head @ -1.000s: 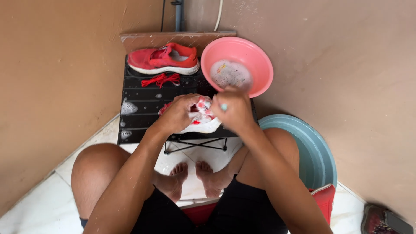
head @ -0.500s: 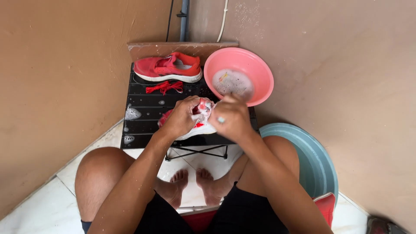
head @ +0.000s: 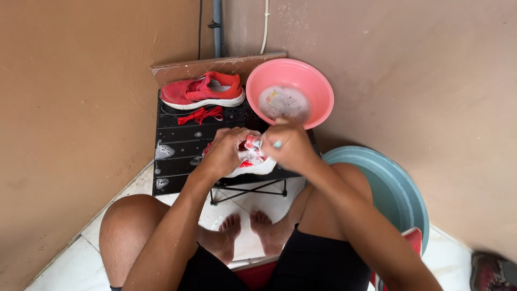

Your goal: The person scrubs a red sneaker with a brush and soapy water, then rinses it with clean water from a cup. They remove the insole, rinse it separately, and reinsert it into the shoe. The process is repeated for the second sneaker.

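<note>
My left hand (head: 229, 151) grips a soapy red shoe with a white sole (head: 253, 161) on a small black slatted folding table (head: 175, 145). Against that shoe my right hand (head: 291, 146) is closed around a small brush with a pale teal end (head: 277, 144). At the back of the table lies a second red shoe (head: 202, 90), with loose red laces (head: 200, 114) in front of it. A pink basin (head: 291, 91) with soapy water sits at the table's back right.
A large teal tub (head: 396, 188) stands on the floor to the right. Brown walls close in on the left and behind, with a pipe in the corner. My knees and bare feet (head: 250, 231) are under the table edge. A dark shoe (head: 493, 272) lies bottom right.
Both hands stay on the soapy shoe, with the right hand shifting slightly against it. The view has tilted a little, so everything sits lower in the frame.
</note>
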